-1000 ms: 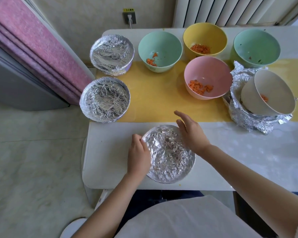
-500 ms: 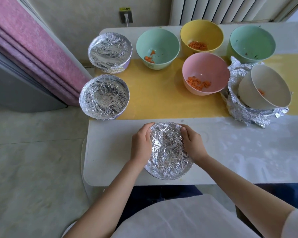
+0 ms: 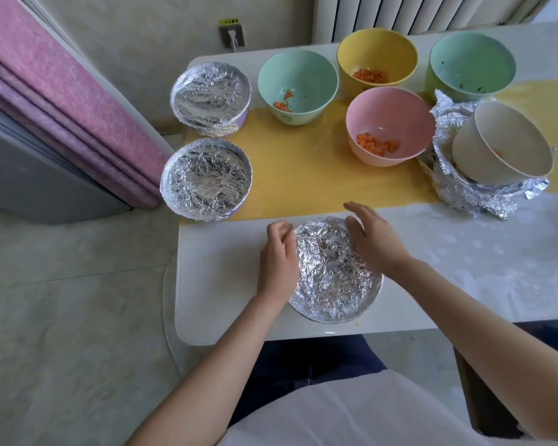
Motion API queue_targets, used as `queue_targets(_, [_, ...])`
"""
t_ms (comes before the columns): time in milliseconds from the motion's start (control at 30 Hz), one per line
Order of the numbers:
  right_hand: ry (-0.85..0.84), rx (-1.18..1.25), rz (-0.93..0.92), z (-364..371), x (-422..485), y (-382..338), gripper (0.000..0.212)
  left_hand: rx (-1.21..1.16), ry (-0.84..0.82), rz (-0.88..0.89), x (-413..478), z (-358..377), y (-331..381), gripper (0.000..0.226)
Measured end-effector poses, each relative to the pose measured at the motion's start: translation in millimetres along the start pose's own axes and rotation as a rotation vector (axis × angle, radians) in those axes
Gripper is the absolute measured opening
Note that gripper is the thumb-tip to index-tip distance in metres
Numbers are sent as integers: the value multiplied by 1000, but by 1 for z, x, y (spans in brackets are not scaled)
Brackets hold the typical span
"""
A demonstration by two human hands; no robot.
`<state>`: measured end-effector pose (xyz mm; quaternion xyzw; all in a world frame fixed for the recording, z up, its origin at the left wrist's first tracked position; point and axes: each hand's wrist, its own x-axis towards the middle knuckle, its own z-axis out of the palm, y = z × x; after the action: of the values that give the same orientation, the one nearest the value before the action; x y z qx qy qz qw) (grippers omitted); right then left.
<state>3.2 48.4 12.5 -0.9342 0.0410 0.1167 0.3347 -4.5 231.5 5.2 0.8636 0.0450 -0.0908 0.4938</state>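
A bowl covered with crinkled foil stands near the front edge of the white table. My left hand lies against the bowl's left side, its fingers loosely curled by the far-left rim and holding nothing. My right hand rests on the foil's far-right part with the fingers nearly straight and spread.
Two more foil-covered bowls stand at the left on a yellow mat. Behind are two green bowls, a yellow bowl and a pink bowl, most holding carrot bits. A cream bowl tilts in loose foil.
Both hands have loosened from cupping the foil's far rim: the right fingers have straightened and lifted, and the left fingers have drawn back to the left side. The bowl has stayed in place.
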Motion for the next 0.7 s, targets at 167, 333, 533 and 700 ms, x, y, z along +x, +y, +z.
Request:
queue_targets(167, [-157,-105,-140,-2,22,-25,34,4,50,-19,-8,0,-5,21])
queue_targets(333, [-315,-189,-158,3,36,-40,32,49,123,-3,-10,2,-4,19])
queue_targets(533, [-283,-239,-215,6,39,-41,26,125,163,-3,-9,2,-4,17])
queue_targets(700, [-264,-288,-229,2,31,-48,24,171,165,0,-10,4,-3,17])
